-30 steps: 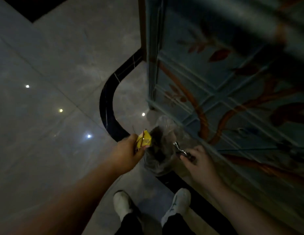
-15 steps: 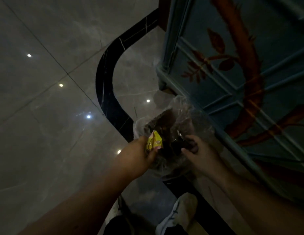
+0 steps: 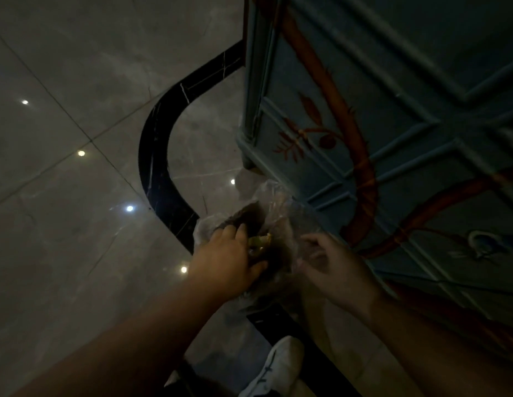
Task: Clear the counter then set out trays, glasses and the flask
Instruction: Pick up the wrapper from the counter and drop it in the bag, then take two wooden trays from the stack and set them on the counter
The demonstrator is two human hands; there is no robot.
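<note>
Dimly lit. Left hand (image 3: 225,263) inside clear bag (image 3: 273,213), fingers closed on yellow wrapper (image 3: 259,241). Right hand (image 3: 331,266) pinches bag rim. Cabinet (image 3: 392,138) just beside.

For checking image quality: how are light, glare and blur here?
Head view: very dim; small bright glare spots on the glossy grey tiled floor; the right hand and clear plastic bag are motion-blurred; straight lines bend from the wide lens.
</note>
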